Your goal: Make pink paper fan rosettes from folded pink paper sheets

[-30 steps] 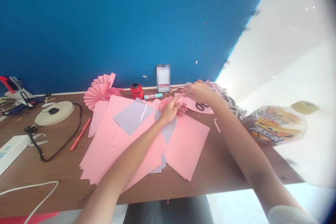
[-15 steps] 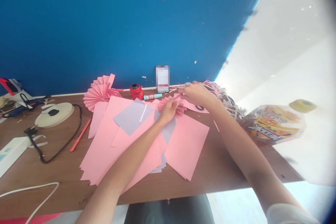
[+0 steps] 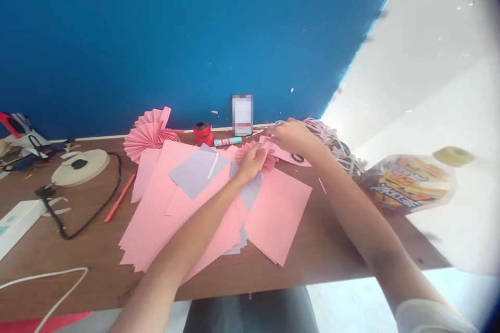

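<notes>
My left hand [image 3: 250, 162] is closed around a small pleated pink paper fan [image 3: 244, 151] near the back of the wooden table [image 3: 78, 250]. My right hand [image 3: 294, 136] meets it from the right, fingers pinched on the fan's edge. Both hands work above a spread of pink paper sheets [image 3: 273, 213], with a pale grey sheet [image 3: 197, 170] lying among them. A larger finished pink fan [image 3: 147, 134] lies at the back left.
A red tape roll [image 3: 203, 133], a glue stick [image 3: 228, 141] and black-handled scissors [image 3: 299, 157] lie near the blue wall. A pile of paper strips [image 3: 336, 143] and a snack bag [image 3: 406, 182] sit right; a round device with black cable [image 3: 80, 166] and orange pen [image 3: 119, 199] left.
My right hand has drawn slightly left toward the fan, now covering more of the scissors. My left hand keeps its hold on the small fan.
</notes>
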Demonstrator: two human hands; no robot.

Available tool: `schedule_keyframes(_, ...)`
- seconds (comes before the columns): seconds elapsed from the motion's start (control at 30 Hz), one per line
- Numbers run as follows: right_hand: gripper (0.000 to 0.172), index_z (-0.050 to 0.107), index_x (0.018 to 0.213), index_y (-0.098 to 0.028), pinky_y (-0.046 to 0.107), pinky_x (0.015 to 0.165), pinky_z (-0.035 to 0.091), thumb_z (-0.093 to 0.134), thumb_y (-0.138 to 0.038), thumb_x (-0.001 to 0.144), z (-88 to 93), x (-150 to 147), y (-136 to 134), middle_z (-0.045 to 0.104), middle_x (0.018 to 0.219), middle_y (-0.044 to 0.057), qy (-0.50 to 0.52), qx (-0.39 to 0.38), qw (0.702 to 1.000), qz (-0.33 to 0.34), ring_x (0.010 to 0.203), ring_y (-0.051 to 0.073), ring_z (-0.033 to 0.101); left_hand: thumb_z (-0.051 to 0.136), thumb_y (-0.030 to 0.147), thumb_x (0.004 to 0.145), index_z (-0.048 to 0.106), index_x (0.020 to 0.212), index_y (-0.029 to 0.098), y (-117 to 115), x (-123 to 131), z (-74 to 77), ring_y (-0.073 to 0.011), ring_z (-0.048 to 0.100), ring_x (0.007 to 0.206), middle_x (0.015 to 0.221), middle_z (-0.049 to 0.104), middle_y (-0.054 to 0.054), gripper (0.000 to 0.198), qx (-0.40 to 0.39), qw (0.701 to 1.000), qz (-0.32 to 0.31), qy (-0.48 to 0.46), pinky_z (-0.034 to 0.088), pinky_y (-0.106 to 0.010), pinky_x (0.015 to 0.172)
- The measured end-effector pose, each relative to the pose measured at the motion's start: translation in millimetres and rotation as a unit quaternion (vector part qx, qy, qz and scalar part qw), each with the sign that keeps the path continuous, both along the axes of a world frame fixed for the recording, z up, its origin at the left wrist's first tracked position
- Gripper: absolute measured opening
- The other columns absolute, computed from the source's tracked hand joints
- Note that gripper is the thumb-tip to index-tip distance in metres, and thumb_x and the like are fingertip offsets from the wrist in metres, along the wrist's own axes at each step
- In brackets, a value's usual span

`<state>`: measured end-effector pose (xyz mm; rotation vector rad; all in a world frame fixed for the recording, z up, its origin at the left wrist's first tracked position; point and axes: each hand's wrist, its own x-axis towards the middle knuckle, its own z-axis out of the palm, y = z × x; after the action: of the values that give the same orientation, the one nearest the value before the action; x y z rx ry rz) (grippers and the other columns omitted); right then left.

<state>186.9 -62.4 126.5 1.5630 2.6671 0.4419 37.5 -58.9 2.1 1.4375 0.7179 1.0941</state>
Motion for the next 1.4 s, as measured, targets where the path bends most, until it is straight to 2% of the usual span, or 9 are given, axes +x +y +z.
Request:
schedule_keyframes(0.13, 0.03, 0.066, 0.111, -0.018, 0.034, 0.082, 0.034, 0.042, -0.029, 0.097, 5.4, 1, -3, 0.073, 0.096, 0.013, 0.012, 0.004, 1.0, 0.012, 0.088, 0.023, 0.064, 0.049, 0.049, 0.092, 0.059, 0.112, 0.016, -2, -1, 3.6, -0.0189, 0.071, 0.088, 0.114, 0.069, -0.015, 0.04, 0.034, 0.999, -0.006, -0.006, 0.053, -0.034, 0.085)
schedule_keyframes(0.3, 0.029, 0.067, 0.11, -0.019, 0.034, 0.083, 0.032, 0.042, -0.025, 0.096, 10.9, 1, -6, 0.073, 0.091, 0.011, 0.007, 0.001, 1.0, 0.024, 0.083, 0.021, 0.064, 0.053, 0.049, 0.09, 0.063, 0.109, 0.017, -2, -2, 5.6, -0.0223, 0.065, 0.108, 0.114, 0.069, -0.012, 0.038, 0.053, 0.998, 0.003, -0.014, 0.048, -0.037, 0.097)
schedule_keyframes(0.47, 0.028, 0.066, 0.108, -0.018, 0.034, 0.082, 0.031, 0.042, -0.023, 0.096, 16.4, 3, -9, 0.073, 0.092, 0.011, 0.008, 0.008, 1.0, 0.016, 0.084, 0.022, 0.064, 0.052, 0.048, 0.091, 0.055, 0.115, 0.017, -2, 0, 3.5, -0.0204, 0.07, 0.092, 0.118, 0.067, -0.016, 0.039, 0.019, 0.998, -0.057, -0.031, 0.054, -0.034, 0.082)
schedule_keyframes(0.63, 0.029, 0.066, 0.108, -0.016, 0.034, 0.08, 0.03, 0.04, -0.024, 0.097, 19.8, 4, -11, 0.073, 0.091, 0.012, 0.006, 0.021, 1.0, 0.012, 0.082, 0.022, 0.064, 0.051, 0.047, 0.092, 0.055, 0.108, 0.016, -7, 0, 4.3, -0.0176, 0.071, 0.085, 0.115, 0.068, -0.016, 0.035, 0.002, 0.999, -0.047, -0.006, 0.054, -0.027, 0.068)
schedule_keyframes(0.9, 0.028, 0.067, 0.106, -0.017, 0.033, 0.081, 0.03, 0.041, -0.022, 0.096, 15.6, 0, -8, 0.073, 0.09, 0.011, 0.004, 0.0, 0.999, 0.039, 0.083, 0.021, 0.063, 0.054, 0.054, 0.088, 0.056, 0.095, 0.014, -3, 2, 2.1, -0.0213, 0.072, 0.08, 0.104, 0.072, -0.017, 0.041, -0.016, 1.0, -0.02, -0.018, 0.055, -0.031, 0.067)
schedule_keyframes(1.03, 0.027, 0.07, 0.099, -0.017, 0.033, 0.08, 0.031, 0.043, -0.02, 0.094, 12.0, 1, -6, 0.073, 0.088, 0.01, -0.002, 0.002, 0.999, 0.039, 0.079, 0.021, 0.063, 0.055, 0.052, 0.088, 0.06, 0.105, 0.014, 0, 1, -0.8, -0.0211, 0.072, 0.087, 0.104, 0.072, -0.015, 0.042, -0.004, 0.999, -0.033, -0.03, 0.055, -0.036, 0.081)
schedule_keyframes(1.13, 0.027, 0.071, 0.091, -0.018, 0.033, 0.078, 0.032, 0.044, -0.021, 0.094, 9.6, 1, -5, 0.072, 0.086, 0.01, -0.001, -0.005, 0.999, 0.042, 0.078, 0.02, 0.063, 0.058, 0.05, 0.087, 0.061, 0.106, 0.015, -2, -1, 4.0, -0.0214, 0.071, 0.091, 0.104, 0.072, -0.013, 0.041, -0.002, 0.998, -0.044, -0.048, 0.053, -0.037, 0.087)
schedule_keyframes(1.27, 0.025, 0.071, 0.09, -0.02, 0.03, 0.072, 0.032, 0.046, -0.019, 0.091, 6.7, 0, -4, 0.073, 0.088, 0.007, 0.013, -0.029, 0.997, 0.07, 0.08, 0.019, 0.062, 0.062, 0.049, 0.084, 0.06, 0.096, 0.016, -7, -1, 12.6, -0.0209, 0.071, 0.082, 0.093, 0.073, -0.011, 0.035, -0.016, 0.997, -0.048, -0.062, 0.055, -0.036, 0.079)
schedule_keyframes(1.4, 0.025, 0.07, 0.087, -0.019, 0.029, 0.067, 0.033, 0.046, -0.02, 0.091, 9.5, -1, -6, 0.072, 0.086, 0.007, 0.018, -0.053, 0.995, 0.081, 0.078, 0.019, 0.062, 0.059, 0.054, 0.085, 0.058, 0.089, 0.015, -9, 1, 12.9, -0.019, 0.07, 0.077, 0.084, 0.071, -0.01, 0.04, -0.011, 0.999, -0.022, -0.025, 0.053, -0.03, 0.069)
